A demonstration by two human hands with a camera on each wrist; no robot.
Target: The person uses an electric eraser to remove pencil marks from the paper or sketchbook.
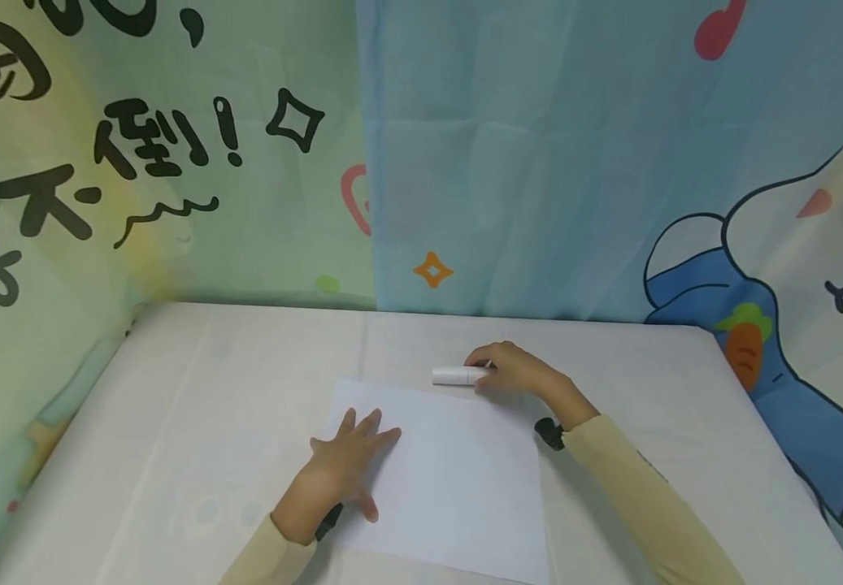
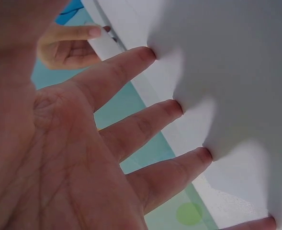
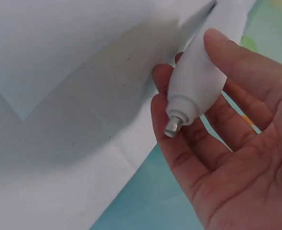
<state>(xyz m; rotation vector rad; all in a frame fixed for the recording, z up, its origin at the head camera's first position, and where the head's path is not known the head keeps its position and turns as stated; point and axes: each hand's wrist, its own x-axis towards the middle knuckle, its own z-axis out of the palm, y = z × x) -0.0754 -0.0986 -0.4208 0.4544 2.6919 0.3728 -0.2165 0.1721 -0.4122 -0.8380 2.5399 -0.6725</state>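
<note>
A sheet of white paper (image 1: 458, 479) lies on the white tabletop. My left hand (image 1: 348, 463) rests on its left part with fingers spread; in the left wrist view the fingertips (image 2: 172, 108) touch the white surface. Just beyond the paper's far edge, my right hand (image 1: 516, 370) holds a white, pen-shaped tool (image 1: 454, 376) lying sideways. The right wrist view shows thumb and fingers around the tool's thick body (image 3: 193, 81), which narrows to a small metal tip (image 3: 173, 127) facing the camera. Its other end runs out past the thumb.
The white-covered table (image 1: 231, 390) extends on both sides of the paper. Behind it hangs a printed blue and green cloth (image 1: 538, 162) with black lettering and a cartoon animal at the right. A black wrist device (image 1: 549, 433) sits under the right wrist.
</note>
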